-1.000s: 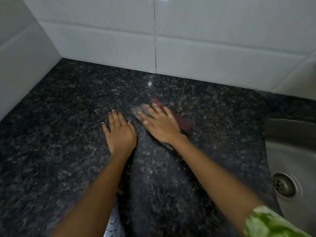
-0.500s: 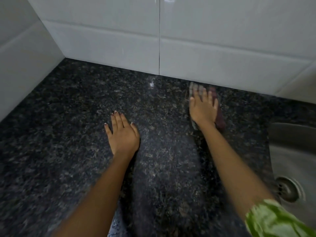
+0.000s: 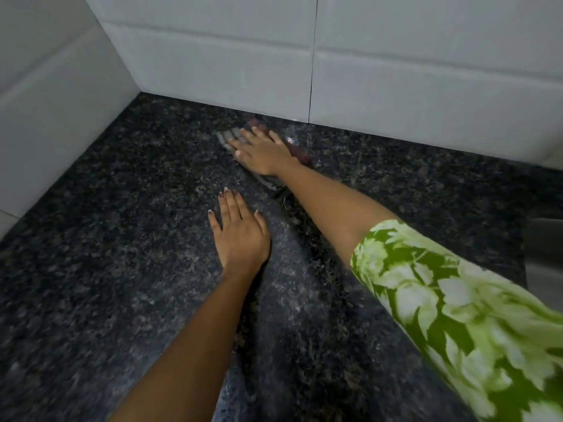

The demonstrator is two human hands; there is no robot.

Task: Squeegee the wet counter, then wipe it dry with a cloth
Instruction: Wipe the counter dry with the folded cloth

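Counter (image 3: 122, 269): both hands flat, L (image 3: 240, 236) on stone, R (image 3: 263, 152) pressing cloth (image 3: 301, 152).

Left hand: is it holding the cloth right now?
No. The left hand lies flat and bare on the counter, while the right hand presses the cloth near the back wall.

White glazed wall tiles (image 3: 396, 71) are running along the back, with a dark vertical grout line (image 3: 313, 71) between two of them. A second tiled wall (image 3: 45, 102) is meeting them at the left corner. A grey metal sink (image 3: 545, 257) is showing partly at the right edge.
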